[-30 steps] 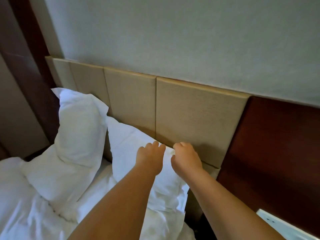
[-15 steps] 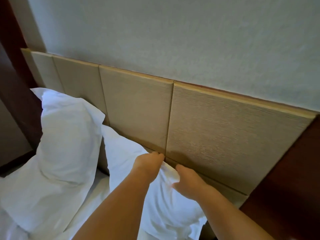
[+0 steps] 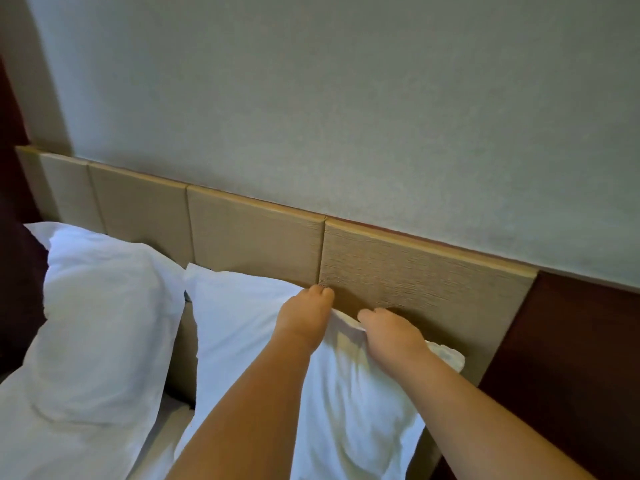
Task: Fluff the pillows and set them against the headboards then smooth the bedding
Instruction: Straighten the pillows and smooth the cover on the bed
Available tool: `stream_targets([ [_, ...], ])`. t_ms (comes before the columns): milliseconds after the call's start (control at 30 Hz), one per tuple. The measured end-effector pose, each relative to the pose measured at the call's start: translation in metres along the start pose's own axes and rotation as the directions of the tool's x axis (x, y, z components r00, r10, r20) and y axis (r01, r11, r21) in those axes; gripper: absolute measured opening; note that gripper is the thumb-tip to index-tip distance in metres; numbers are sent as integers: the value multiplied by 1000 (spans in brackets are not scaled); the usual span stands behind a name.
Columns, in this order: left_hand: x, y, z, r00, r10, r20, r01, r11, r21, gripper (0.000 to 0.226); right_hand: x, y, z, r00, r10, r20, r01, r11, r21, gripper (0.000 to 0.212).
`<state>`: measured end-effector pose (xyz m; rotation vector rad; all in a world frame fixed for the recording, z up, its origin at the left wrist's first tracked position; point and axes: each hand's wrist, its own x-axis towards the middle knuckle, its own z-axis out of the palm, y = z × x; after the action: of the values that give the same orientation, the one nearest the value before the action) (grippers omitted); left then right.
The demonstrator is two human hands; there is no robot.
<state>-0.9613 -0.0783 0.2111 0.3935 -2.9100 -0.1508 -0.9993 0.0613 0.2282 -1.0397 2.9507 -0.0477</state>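
You've hauled the pillow (image 3: 249, 327) up, and its top edge now rides against the headboard (image 3: 415, 282), just beyond your knuckles. Left hand (image 3: 304, 320) and right hand (image 3: 391, 332) both clutch that edge, fingers curled in; it looks soft and floppy, so grip nearer the corners.

White pillows (image 3: 242, 341), beige headboard (image 3: 415, 285) — fine horizontal grain, pale grey-green wall (image 3: 346, 116), dark reddish-brown wood panel (image 3: 571, 358)

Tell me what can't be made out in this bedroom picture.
Head view:
- Fingertips of the left hand and right hand: curled out of sight over the top edge of the near pillow.
- Far pillow: lower part cut off by the frame's edges.
- Headboard: foot hidden behind both pillows.
- Bedding: nearly all below the frame.
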Motion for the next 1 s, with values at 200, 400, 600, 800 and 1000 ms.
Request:
stream_targets([
  [200, -10, 9, 42, 991, 19, 130, -22, 1000, 17, 50, -4, 8, 38, 982, 89, 164, -88, 996, -13, 14],
  [400, -20, 25, 41, 999, -5, 53, 5, 1000, -7, 43, -22, 18, 42, 989, 127, 79, -127, 992, -8, 8],
  [600, -52, 131, 13, 986, 165, 13, -165, 986, -12, 29, -85, 62, 9, 977, 199, -73, -201, 979, -21, 13],
  [800, -137, 289, 7, 899, 438, 16, -438, 899, -14, 25, -249, 169, 0, 909, 405, -103, -407, 913, -2, 19],
  [1000, -288, 474, 16, 691, 708, 145, -702, 705, -99, 29, -490, 259, 21, 687, 712, -146, -710, 700, 71, 20],
])
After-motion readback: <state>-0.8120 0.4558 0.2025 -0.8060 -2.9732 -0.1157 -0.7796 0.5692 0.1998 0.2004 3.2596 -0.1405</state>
